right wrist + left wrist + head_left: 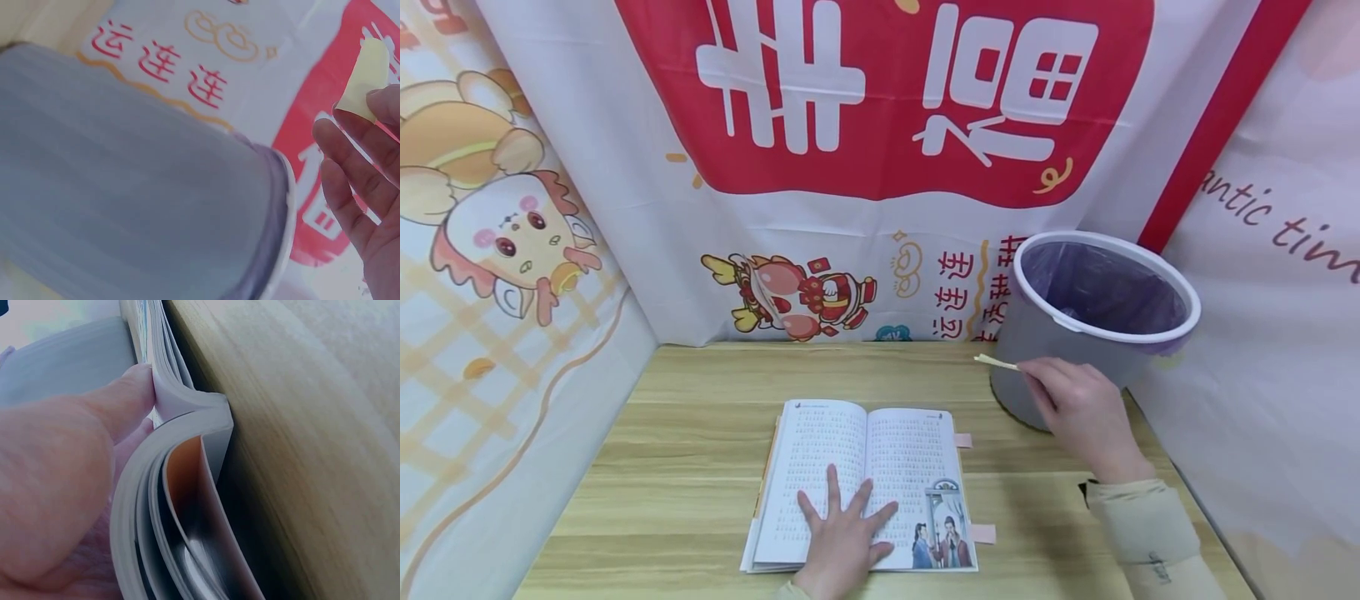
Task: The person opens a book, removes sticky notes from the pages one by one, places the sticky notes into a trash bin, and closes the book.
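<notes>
An open book (906, 467) lies on the wooden table, its printed pages facing up. My left hand (841, 537) rests on the lower part of its pages with the fingers spread wide. In the left wrist view the thumb presses near the spine of the book (134, 475), and the pages bow up at the lower edge. Between thumb and forefinger my right hand (1086, 412) pinches a small pale yellow paper slip (367, 78). That hand is raised in front of the grey trash bin (1026, 375), with the slip pointing left; its other fingers are loosely bent.
The bin stands at the table's back right corner, with a white rim and a purple liner bag. Two pink tabs (983, 533) stick out from the book's right edge. Printed cloth (880, 225) hangs behind the table and along both sides.
</notes>
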{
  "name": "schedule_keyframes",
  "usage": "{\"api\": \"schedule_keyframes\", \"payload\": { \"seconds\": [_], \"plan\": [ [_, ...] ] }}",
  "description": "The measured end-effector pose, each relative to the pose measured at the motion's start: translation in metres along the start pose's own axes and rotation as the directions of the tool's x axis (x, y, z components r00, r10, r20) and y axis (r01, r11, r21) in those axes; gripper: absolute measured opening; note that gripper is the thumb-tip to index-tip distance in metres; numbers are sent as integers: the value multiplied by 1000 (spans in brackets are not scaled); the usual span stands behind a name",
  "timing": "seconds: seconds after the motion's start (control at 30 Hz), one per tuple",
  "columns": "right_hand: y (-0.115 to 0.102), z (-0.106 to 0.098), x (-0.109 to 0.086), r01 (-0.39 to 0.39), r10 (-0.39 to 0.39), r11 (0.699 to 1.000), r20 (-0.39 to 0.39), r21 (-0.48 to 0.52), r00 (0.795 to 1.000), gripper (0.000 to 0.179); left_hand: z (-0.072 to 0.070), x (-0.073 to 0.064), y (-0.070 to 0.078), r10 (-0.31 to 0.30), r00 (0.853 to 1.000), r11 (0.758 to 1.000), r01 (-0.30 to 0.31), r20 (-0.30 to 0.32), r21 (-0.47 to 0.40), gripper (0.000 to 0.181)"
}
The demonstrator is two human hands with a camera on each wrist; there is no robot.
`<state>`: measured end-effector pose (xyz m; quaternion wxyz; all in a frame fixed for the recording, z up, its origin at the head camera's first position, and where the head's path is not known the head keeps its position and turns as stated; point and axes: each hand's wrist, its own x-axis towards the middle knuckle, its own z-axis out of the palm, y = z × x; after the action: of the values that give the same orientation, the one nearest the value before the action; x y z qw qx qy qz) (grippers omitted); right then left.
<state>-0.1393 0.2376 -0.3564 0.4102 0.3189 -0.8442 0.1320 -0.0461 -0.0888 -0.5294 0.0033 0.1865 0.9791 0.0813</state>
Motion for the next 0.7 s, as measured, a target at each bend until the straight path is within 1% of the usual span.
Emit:
{"api": "schedule_keyframes", "payload": {
  "seconds": [0.17, 0.33, 0.57, 0.7],
  "plan": [
    [9, -13, 10, -15, 14, 1000, -57, -26, 998, 28, -1, 0, 0, -4, 1000, 1000, 4, 4, -1, 52],
    [26, -23, 17, -54, 53, 998, -83, -16, 995, 18, -3, 0, 1, -7, 1000, 1000, 7, 10, -5, 52],
    [53, -44, 31, -120, 119, 989, -21, -88, 993, 21, -1, 1, 0, -8, 1000, 1000, 8, 10, -8, 52],
    [63, -52, 40, -149, 150, 983, 6, -104, 989, 26, -1, 1, 0, -6, 1000, 1000, 6, 5, -10, 52]
  ]
}}
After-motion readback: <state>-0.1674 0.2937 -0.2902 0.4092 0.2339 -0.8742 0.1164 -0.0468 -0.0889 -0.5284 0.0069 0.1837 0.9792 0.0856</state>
